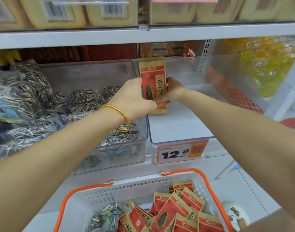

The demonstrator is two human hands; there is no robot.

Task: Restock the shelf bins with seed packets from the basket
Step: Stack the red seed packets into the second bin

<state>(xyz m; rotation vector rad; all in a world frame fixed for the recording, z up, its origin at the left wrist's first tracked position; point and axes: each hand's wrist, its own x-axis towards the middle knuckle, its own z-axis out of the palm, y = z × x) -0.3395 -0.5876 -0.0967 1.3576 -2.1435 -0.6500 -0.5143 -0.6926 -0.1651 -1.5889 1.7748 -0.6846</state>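
Both my hands are on one red-and-tan seed packet (pixel 153 84), held upright, long axis vertical, face toward me. Left hand (pixel 135 96) clamps its left edge, thumb across the lower front; right hand (pixel 172 91) presses the right edge from behind, fingers mostly hidden by the packet. The packet sits between the hands over the clear shelf bin (pixel 180 141), at its left wall, bottom edge near or on the bin floor, can't tell which. The rest of the bin floor, to the right of my right hand, looks bare. My guess at the next move: stand the packet at the back, so the open space behind and right of the hands matters; right hand is nearer it. Packet print: large Chinese characters down a tan strip, reading 香瓜子, plus a sunflower-seed picture. Orange price tag (pixel 181 152) on the bin front, below my hands, reads 12.8; the small text is unreadable. Just left of my left hand, a second bin (pixel 140 148) is full of striped seed bags. Close below my arms, the white basket (pixel 208 183) with orange handles holds more of the same red packets (pixel 173 213). Gold bangle (pixel 120 116) on left wrist.
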